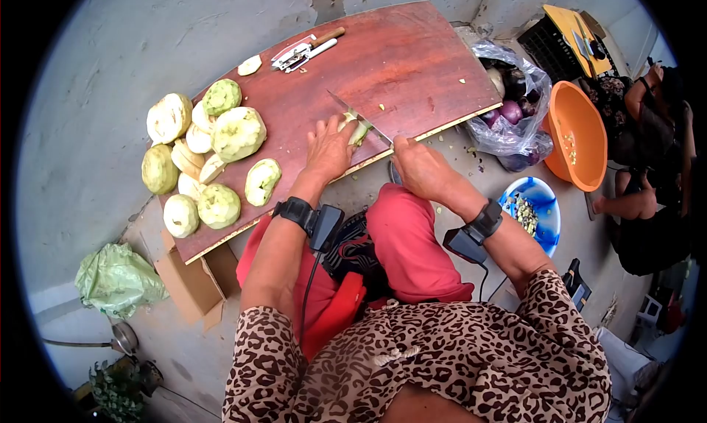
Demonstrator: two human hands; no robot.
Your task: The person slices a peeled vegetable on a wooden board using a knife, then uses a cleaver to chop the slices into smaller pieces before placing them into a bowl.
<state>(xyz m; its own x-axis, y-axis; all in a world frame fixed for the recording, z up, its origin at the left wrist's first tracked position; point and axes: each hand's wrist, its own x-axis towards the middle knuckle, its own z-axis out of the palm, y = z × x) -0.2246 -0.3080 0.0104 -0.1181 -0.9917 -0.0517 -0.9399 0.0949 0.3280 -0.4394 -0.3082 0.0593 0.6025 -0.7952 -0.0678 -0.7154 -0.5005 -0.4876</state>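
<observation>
On the red wooden board (pixel 309 106), my left hand (pixel 330 149) presses its fingers against a pale green vegetable piece (pixel 359 132). My right hand (pixel 427 171) is closed around the handle of a knife (pixel 368 122), whose blade lies across that piece near the board's front edge. Several peeled pale green vegetables (pixel 239 134) are grouped at the board's left end. A cut slice (pixel 263 181) rests left of my left hand, and a smaller slice (pixel 250 65) is near the back edge. Peelers (pixel 303 54) and a wooden-handled tool (pixel 328 36) lie behind.
Right of the board are a plastic bag of purple vegetables (pixel 512 112), an orange basin (pixel 579 136) and a blue-white bowl of small pieces (pixel 543 215). Another person (pixel 639 195) sits at the far right. A cardboard box (pixel 188 279) and green bag (pixel 121 282) stand lower left.
</observation>
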